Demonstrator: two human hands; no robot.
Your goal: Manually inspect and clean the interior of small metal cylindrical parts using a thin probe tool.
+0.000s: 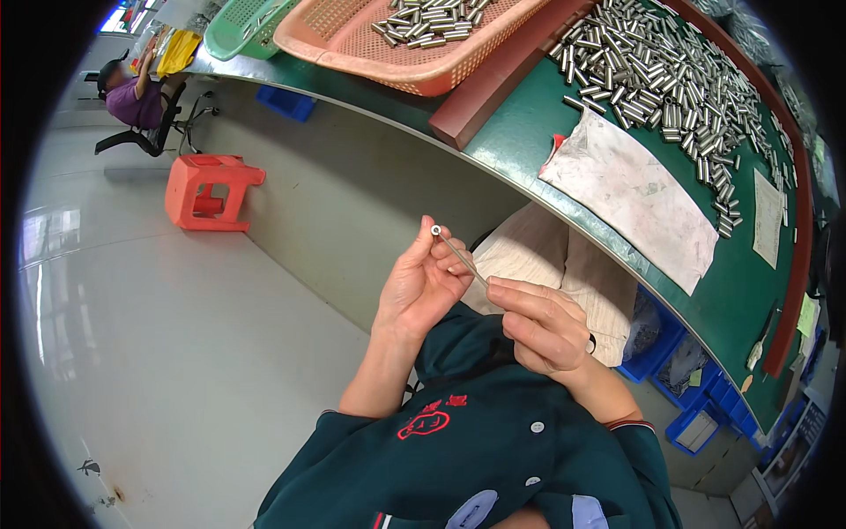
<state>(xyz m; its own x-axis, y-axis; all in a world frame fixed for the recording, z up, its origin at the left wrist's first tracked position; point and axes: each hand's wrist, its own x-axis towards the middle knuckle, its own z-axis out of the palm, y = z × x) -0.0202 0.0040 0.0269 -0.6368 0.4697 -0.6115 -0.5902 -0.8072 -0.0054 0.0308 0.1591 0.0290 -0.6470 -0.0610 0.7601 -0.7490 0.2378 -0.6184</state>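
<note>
My left hand (427,278) pinches a small metal sleeve (436,230) between thumb and fingers, its round open end facing up. A thin metal rod (464,261) runs from my right hand (542,324) up to the sleeve. My right thumb and fingers are closed on the rod's lower end. Whether the rod's tip sits inside the sleeve or only beside it, I cannot tell. Both hands are held above my lap, in front of the bench edge. On the green bench lies a big heap of short metal cylinders (661,75), like the one in my left hand.
A pink basket (432,81) holding more cylinders and a green basket (231,31) stand on the bench. Beside them are a wooden bar (480,110) and a stained cloth (630,194). A red stool (207,189) and a seated person (137,101) are at left. Blue bins (701,419) sit below.
</note>
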